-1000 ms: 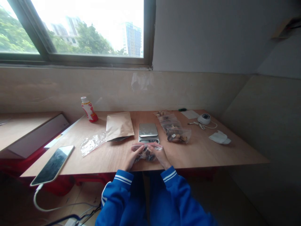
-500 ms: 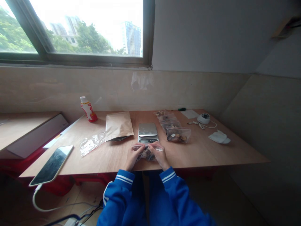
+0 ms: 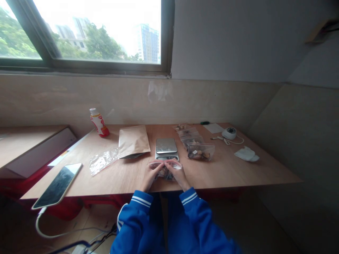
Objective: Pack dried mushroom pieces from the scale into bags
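Along the left edge of the worktop (image 3: 227,173), a phone (image 3: 57,187) is laid slantwise, its lower end jutting past the front edge, probably so that the white cable (image 3: 38,225) can be plugged in freely. A bottle (image 3: 100,123) is stood at the back left corner, seemingly out of the way. Farther right, a flat clear bag (image 3: 103,161) is set beside a brown pouch (image 3: 134,141), whose dark mouth is turned to the front edge, presumably for easy reach. Midway along the worktop, a scale (image 3: 166,145) is placed, apparently within range of both hands. To its right, filled bags (image 3: 201,152) are lined up towards the back edge, perhaps to be told apart easily. A white camera (image 3: 229,133) and a crumpled tissue (image 3: 247,154) are left near the right edge.

Near the middle of the front edge, just before the scale, the held bag (image 3: 166,173) is gripped from both sides, its top pinched, it seems, to steady the strip. By the left hand (image 3: 149,176), nearly closed, its left half is held; by the right hand (image 3: 180,176), likewise curled, its right half. The brown pieces are seen between and below the thumbs.
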Available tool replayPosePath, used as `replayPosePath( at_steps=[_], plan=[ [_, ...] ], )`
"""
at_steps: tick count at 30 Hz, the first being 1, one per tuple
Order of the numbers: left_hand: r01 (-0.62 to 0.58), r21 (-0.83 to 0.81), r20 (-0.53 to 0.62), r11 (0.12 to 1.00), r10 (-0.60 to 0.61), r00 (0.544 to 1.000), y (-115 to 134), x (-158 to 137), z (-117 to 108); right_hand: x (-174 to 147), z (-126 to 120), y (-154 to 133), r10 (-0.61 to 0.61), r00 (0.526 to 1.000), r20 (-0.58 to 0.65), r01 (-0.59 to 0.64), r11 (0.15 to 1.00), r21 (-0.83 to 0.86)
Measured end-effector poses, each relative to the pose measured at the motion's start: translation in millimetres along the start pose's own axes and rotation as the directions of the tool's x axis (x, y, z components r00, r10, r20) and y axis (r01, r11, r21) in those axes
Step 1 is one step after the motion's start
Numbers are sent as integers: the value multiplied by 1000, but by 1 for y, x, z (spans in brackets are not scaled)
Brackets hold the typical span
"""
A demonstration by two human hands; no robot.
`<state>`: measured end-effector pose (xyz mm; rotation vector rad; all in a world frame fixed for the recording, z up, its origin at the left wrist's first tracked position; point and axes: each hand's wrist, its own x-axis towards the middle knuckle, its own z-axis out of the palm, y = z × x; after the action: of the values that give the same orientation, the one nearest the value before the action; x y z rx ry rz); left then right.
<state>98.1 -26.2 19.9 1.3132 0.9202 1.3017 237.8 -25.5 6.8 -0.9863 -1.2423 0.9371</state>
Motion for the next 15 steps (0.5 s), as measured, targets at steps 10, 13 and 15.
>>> replayPosePath(
  at_steps=[10, 13, 15],
  plan=[
    [59, -38, -29, 998, -60, 998, -5, -2, 0, 0, 2, 3, -37, 999, -19, 37, 999, 0],
    [72, -33, -47, 997, -74, 996, -3, -3, 1, 0, 4, 5, -46, 998, -38, 46, 999, -12],
    [58, -29, -60, 998, -60, 996, -3, -3, 0, -1, 4, 6, -45, 998, -48, 45, 999, -11]
  ],
)
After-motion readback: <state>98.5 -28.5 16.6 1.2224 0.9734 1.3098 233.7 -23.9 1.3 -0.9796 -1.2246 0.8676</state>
